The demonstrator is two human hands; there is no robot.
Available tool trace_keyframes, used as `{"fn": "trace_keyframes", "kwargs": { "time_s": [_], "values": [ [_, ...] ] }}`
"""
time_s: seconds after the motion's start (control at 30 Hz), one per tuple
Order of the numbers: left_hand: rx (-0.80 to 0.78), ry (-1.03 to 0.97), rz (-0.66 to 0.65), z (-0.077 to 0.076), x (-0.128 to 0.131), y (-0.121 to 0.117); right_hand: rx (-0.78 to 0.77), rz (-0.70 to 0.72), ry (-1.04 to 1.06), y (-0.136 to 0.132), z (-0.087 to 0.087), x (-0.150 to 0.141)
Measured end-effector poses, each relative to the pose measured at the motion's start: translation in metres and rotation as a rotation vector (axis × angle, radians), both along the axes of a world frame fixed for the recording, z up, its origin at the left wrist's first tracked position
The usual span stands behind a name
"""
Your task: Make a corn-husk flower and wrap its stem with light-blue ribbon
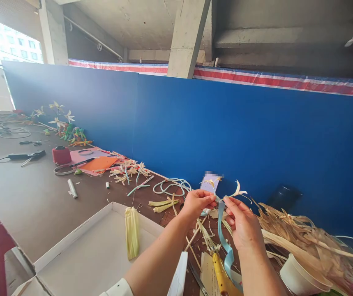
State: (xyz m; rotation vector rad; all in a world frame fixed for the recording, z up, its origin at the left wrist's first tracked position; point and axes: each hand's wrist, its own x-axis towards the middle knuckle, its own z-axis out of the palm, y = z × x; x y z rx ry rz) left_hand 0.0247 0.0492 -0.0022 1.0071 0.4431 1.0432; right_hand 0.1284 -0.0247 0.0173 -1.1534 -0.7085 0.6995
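Observation:
My left hand (198,203) is closed in a pinch at the top of a light blue ribbon (221,226), which dangles in a loose curl between my forearms. Close beside it, my right hand (241,220) pinches the stem of a pale flower (237,190) that looks made of dried husk. The fingertips of both hands nearly meet, and they hide the exact spot where ribbon and stem join. Beneath the ribbon lies a yellow-handled tool (221,274). Behind my hands a phone (206,183) leans against the blue panel.
A shallow white box (80,255) holds a folded yellow-green husk strip (132,233). To the right are a brown husk heap (302,238) and a white cup (304,273). Light blue cord (173,186), husk flowers (128,169) and orange paper (100,163) lie along the blue panel (241,131).

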Motion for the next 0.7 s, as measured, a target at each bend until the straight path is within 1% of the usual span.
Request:
{"fn": "trace_keyframes", "kwargs": {
  "time_s": [0.17, 0.27, 0.47, 0.7],
  "values": [
    [0.034, 0.041, -0.057, -0.003, -0.001, 0.008, -0.042, -0.032, -0.075, 0.002, -0.003, 0.008],
    [0.065, 0.067, -0.093, -0.004, -0.004, 0.012, -0.052, -0.005, -0.112, 0.002, -0.003, 0.01],
    [0.103, 0.099, -0.141, -0.001, -0.008, 0.013, -0.079, 0.06, -0.091, 0.002, -0.002, 0.01],
    [0.153, 0.112, -0.187, 0.004, -0.01, 0.01, -0.074, 0.088, -0.08, 0.003, 0.0, 0.009]
  ]
}}
